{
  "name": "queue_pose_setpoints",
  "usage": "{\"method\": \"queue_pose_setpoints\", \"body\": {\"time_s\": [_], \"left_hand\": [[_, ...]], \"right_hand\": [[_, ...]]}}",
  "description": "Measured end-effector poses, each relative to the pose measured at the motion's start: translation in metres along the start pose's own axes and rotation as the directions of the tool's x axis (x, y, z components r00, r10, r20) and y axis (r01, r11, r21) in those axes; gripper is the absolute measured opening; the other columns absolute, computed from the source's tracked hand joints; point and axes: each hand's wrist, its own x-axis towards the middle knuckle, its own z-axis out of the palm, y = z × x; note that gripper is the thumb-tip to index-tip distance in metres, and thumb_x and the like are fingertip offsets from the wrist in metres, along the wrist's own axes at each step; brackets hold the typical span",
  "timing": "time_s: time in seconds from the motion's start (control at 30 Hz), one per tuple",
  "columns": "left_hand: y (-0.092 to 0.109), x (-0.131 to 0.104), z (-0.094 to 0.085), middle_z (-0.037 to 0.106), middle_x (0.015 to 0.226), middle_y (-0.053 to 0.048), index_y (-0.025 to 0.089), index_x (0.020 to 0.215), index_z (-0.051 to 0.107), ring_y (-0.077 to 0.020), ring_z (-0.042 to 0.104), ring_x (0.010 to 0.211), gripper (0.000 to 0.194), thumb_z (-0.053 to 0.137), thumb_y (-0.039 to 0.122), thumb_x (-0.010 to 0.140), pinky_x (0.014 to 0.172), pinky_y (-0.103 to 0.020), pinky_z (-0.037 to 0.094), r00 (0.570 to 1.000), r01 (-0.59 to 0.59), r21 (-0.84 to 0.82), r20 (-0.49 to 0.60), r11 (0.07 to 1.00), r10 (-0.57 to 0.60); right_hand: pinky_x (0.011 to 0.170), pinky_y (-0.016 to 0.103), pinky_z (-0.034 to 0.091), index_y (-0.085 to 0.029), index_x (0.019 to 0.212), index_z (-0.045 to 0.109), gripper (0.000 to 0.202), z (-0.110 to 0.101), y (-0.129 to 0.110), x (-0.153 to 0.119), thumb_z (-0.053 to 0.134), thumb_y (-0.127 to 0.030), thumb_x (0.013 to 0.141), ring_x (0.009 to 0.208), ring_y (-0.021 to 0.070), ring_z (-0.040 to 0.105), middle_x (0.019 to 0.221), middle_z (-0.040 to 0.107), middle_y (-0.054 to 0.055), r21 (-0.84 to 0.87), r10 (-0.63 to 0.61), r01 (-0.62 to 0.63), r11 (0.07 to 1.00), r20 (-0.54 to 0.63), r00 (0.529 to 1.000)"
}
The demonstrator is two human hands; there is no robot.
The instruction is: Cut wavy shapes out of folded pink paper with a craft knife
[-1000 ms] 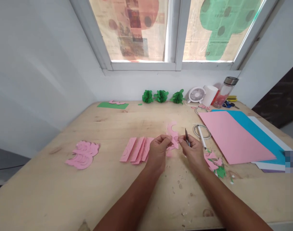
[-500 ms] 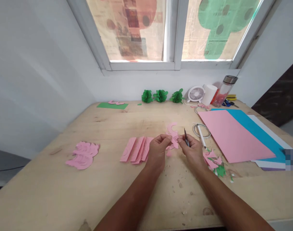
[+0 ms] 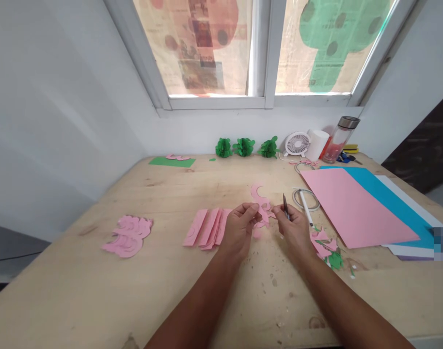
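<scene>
My left hand (image 3: 240, 224) is closed in a pinch on a curvy pink paper cutout (image 3: 264, 213) above the table. Close on its right, my right hand (image 3: 294, 228) has thumb and fingertip together at a thin pink strip beside the cutout. Dark pointed scissors (image 3: 285, 203) stick up from my right hand's fingers, their handles hidden in the palm. Behind the hands lies another curved pink paper piece (image 3: 257, 191). Folded pink paper strips (image 3: 201, 229) rest left of my left hand, partly covered by it.
Pink scalloped cutouts (image 3: 129, 236) lie at the left. Pink and green scraps (image 3: 326, 247), a white pen (image 3: 306, 208) and large coloured sheets (image 3: 355, 208) are at the right. Along the wall stand green paper shapes (image 3: 244, 147), a small fan (image 3: 297, 144) and a glass bottle (image 3: 340, 140).
My right hand has shifted slightly right, widening the gap between the hands. The pink cutout has turned a little, and a thin strip now shows near my right fingertips.
</scene>
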Motion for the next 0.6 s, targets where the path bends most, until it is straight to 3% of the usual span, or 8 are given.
{"method": "queue_pose_setpoints", "body": {"time_s": [0.27,0.43,0.6], "left_hand": [[-0.005,-0.0032,0.0014,0.059,0.064,0.0,0.014,0.064,0.062,-0.0096,0.053,0.062,0.014,0.07,0.025,0.064,0.067,-0.023,0.042,0.996,-0.063,0.274,0.075,0.96,0.043],[-0.0072,-0.0024,0.0,0.061,0.069,0.0,0.015,0.074,0.064,-0.0091,0.053,0.062,0.017,0.069,0.028,0.065,0.063,-0.022,0.042,0.997,-0.071,0.267,0.058,0.961,0.058],[-0.0059,0.0005,-0.0005,0.054,0.056,0.003,0.014,0.062,0.058,-0.0072,0.048,0.053,0.019,0.068,0.029,0.065,0.057,-0.021,0.039,0.992,-0.122,0.186,0.032,0.975,0.118]], "right_hand": [[0.038,0.02,0.016,-0.016,0.069,0.056,0.022,0.0007,0.0038,0.0006,0.064,-0.036,0.071,0.041,0.0064,0.024,0.048,0.033,-0.008,0.142,-0.001,-0.006,0.99,0.046,0.999],[0.038,0.021,0.015,-0.017,0.068,0.054,0.02,-0.0008,0.0057,0.0014,0.063,-0.034,0.072,0.042,0.0067,0.023,0.05,0.032,-0.007,0.112,0.003,-0.017,0.994,0.126,0.992],[0.04,0.021,0.018,-0.017,0.065,0.051,0.021,-0.0027,0.0083,0.0014,0.062,-0.033,0.073,0.045,0.0073,0.026,0.051,0.034,-0.007,0.037,-0.021,0.014,0.999,0.208,0.978]]}}
